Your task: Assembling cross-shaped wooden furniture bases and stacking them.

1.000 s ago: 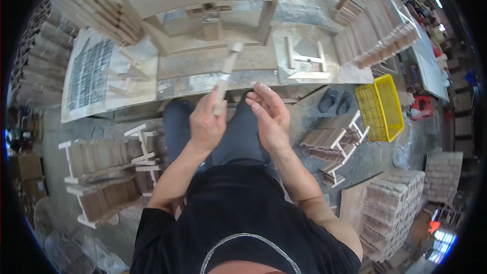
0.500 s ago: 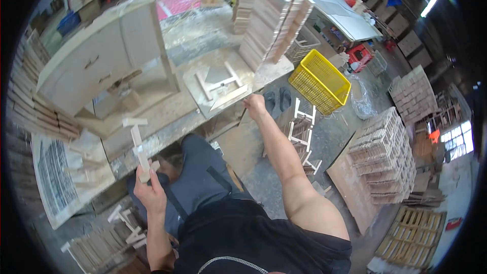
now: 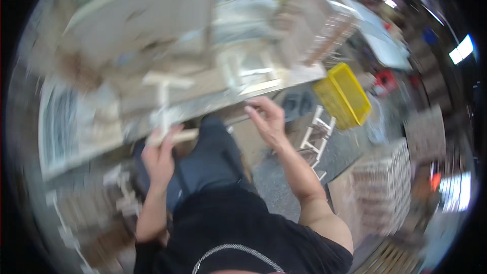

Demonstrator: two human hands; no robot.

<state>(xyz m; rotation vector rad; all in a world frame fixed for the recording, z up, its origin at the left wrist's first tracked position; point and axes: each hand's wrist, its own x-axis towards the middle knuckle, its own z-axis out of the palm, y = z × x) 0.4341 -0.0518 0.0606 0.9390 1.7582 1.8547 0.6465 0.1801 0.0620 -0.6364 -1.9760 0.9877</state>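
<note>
My left hand [image 3: 160, 160] is closed around one end of an H-shaped wooden frame [image 3: 163, 102]. The frame's long bar stands away from me, with one crosspiece over the bench edge and the other beside my fingers. My right hand [image 3: 269, 119] is just in front of the bench edge, its thumb and fingers apart and nothing visible between them. Beyond it, on a pale board, lies another set of wooden strips [image 3: 259, 87] in a similar frame shape. Motion blur smears the whole picture, so fine details are lost.
A large wooden panel fixture [image 3: 147, 18] stands on the workbench [image 3: 203, 102], with stacked boards [image 3: 304, 23] to its right. A yellow crate [image 3: 345, 96], joined wooden frames [image 3: 317, 139] and a tall stack of wooden pieces [image 3: 380, 187] are on the right.
The view has shifted, so the bench sits further right and higher. My right hand has turned, its fingers spreading apart. My left hand still holds the wooden frame, whose near crosspiece now shows more.
</note>
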